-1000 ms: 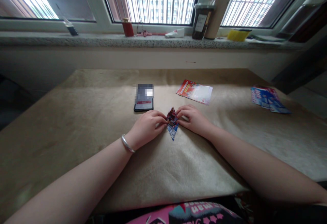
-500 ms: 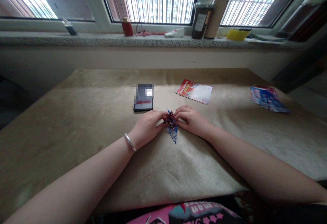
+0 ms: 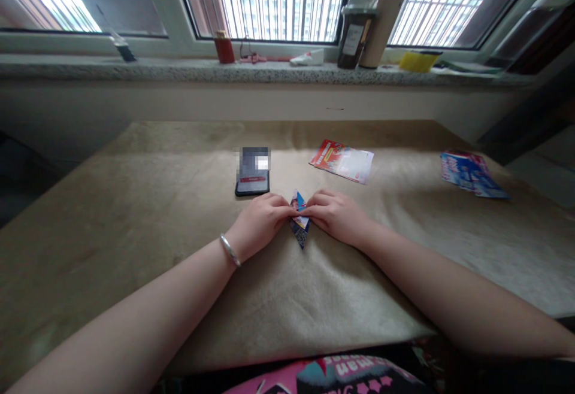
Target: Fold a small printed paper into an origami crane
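A small folded paper (image 3: 300,232), diamond-shaped and printed in blue, red and white, lies on the table right in front of me. From its left side my left hand (image 3: 264,217), with a silver bangle at the wrist, pinches and presses the paper's middle. My right hand (image 3: 336,214) comes in from the other side, its fingers also closed on the middle. The fingertips of both hands nearly meet over the fold. The paper's upper and lower points stick out above and below the fingers.
Just beyond my left hand lies a phone (image 3: 253,181). A red and white leaflet (image 3: 344,161) is further back, and blue leaflets (image 3: 474,173) lie at the right. Along the windowsill (image 3: 269,72) stand a red bottle (image 3: 223,48), a dark jar (image 3: 354,38) and a yellow item (image 3: 418,61).
The paper was partly opened up between my fingers; now it lies flatter as a narrow diamond. My fingertips have moved inward and meet near its middle.
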`<act>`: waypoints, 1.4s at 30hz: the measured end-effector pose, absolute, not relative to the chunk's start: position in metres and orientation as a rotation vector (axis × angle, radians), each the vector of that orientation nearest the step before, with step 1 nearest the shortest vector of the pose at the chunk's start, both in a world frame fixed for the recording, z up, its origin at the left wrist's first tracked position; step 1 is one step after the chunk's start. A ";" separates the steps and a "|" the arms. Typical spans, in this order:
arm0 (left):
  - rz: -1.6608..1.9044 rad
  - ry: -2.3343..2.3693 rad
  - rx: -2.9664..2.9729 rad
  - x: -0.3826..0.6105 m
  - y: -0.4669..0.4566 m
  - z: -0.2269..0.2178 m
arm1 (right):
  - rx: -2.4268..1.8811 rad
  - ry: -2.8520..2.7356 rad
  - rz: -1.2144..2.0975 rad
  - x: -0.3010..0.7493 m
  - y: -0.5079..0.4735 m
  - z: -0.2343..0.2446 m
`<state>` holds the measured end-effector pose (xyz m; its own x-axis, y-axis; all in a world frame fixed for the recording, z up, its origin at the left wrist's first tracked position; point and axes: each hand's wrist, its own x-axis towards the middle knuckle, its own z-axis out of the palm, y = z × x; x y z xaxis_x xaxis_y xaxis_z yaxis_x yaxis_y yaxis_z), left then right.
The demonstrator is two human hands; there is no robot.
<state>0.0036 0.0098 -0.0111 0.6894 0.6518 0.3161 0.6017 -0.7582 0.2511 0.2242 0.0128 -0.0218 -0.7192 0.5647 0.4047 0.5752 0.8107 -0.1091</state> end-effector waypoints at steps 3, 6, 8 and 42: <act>0.547 1.059 2.810 0.005 0.007 -0.009 | -0.852 -2.599 -0.102 0.223 0.011 -0.020; 0.519 1.068 2.865 0.006 0.005 -0.008 | -0.848 -2.618 -0.140 0.221 0.009 -0.018; 0.492 1.083 2.907 0.007 0.004 -0.007 | -0.856 -2.630 -0.156 0.219 0.008 -0.016; 0.308 1.167 2.983 0.000 -0.002 0.002 | -1.110 -2.743 -0.144 0.224 -0.005 -0.001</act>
<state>0.0004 -0.0019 0.0015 0.7189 0.6642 0.2049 0.6788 -0.7343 -0.0013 0.2242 -0.0048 -0.0006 -0.7056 0.6796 0.2007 0.6969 0.7168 0.0230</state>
